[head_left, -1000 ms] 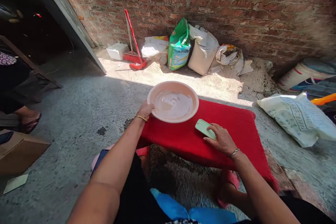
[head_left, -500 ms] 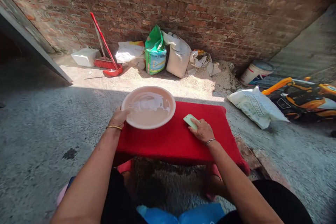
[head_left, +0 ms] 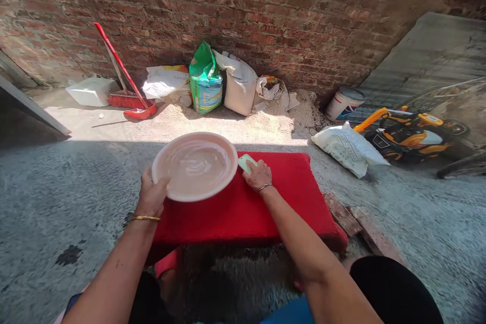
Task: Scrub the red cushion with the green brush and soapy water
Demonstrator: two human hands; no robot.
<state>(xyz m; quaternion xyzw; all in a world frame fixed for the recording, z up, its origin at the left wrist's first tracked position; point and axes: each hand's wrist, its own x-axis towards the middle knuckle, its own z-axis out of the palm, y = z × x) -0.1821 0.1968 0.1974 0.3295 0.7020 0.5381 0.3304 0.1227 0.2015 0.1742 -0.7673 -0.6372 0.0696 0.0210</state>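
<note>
My left hand (head_left: 151, 193) grips the left rim of a pale pink basin (head_left: 203, 196), its thumb over the edge. Cloudy water with bright reflections fills the basin, which is above the left part of a red cloth (head_left: 228, 223) spread over a low bench. My right hand (head_left: 258, 174) is closed over a light green scrubbing brush (head_left: 245, 162), just beside the basin's right rim. The brush's underside is hidden against the cloth.
Along the brick wall are a white box (head_left: 93, 92), a red broom and dustpan (head_left: 140, 111), a green sack (head_left: 206, 86), a beige sack (head_left: 240, 88) and a bucket (head_left: 345, 105). A white bag (head_left: 347, 151) and a yellow-black ride-on toy (head_left: 406, 136) lie at the right.
My right hand has moved left across the cloth with the brush, up to the basin. The basin looks nearer, and its water surface is swirled. The view has swung right.
</note>
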